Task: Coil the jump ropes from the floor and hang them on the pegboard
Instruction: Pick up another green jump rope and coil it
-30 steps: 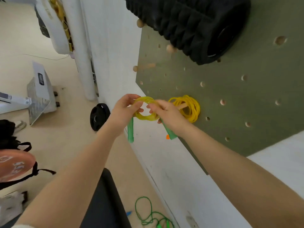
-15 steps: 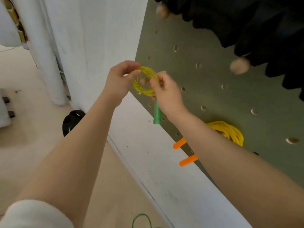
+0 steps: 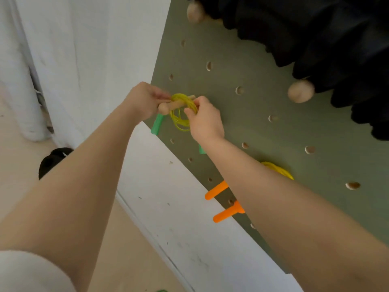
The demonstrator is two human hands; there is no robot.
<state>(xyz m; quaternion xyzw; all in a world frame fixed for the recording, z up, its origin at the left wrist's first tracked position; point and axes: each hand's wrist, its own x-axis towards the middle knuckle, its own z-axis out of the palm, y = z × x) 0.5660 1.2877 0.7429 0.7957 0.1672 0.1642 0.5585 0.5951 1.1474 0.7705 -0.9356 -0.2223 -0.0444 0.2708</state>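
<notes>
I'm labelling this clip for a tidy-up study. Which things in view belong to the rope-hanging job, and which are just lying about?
Part of the job:
yellow coil with green handles
wooden peg
pegboard
left hand
right hand
hung yellow rope with orange handles

Just lying about:
black roller
black weight on the floor

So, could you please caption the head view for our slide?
Both hands, left and right, slip a coiled yellow jump rope over a wooden peg on the green pegboard.

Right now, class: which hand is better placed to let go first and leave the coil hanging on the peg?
Probably the right hand: it only pinches the yellow coil beside the wooden peg, while the left hand steadies it near the peg's tip.
</notes>
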